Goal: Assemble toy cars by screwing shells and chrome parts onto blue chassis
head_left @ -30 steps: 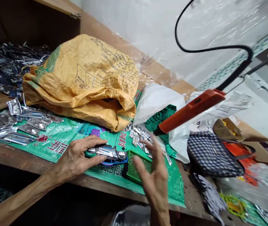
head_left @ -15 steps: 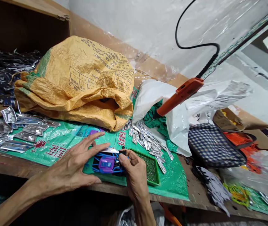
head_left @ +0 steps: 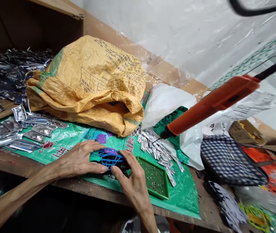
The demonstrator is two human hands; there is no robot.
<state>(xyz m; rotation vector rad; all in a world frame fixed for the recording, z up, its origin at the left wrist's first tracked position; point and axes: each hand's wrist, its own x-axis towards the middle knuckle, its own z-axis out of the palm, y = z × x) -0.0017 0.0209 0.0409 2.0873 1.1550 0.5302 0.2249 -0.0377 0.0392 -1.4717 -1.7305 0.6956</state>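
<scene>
Between my hands is a blue toy car frame (head_left: pixel 112 161) with purple panels, tipped so that its lattice side faces me. My left hand (head_left: pixel 86 158) grips its left end, thumb below and fingers above. At the right end, my right hand (head_left: pixel 134 176) has its thumb and fingers closed round the frame. A green piece (head_left: pixel 95 157) shows beside the left fingers. Right of the frame lies a green tray (head_left: pixel 167 186) with tiny metal bits. Behind the hands rests a loose purple panel (head_left: pixel 101 138).
An orange electric screwdriver (head_left: pixel 213 103) hangs at the right, tip low over silver metal plates (head_left: pixel 152 145). A yellow woven sack (head_left: pixel 91 81) fills the back. More metal plates (head_left: pixel 35 131) lie left. A checkered bag (head_left: pixel 232 160) stands right, near the bench edge (head_left: pixel 104 187).
My left hand has closed onto the frame, and the frame has been tipped from its purple top onto its side. The screwdriver appears larger and farther right.
</scene>
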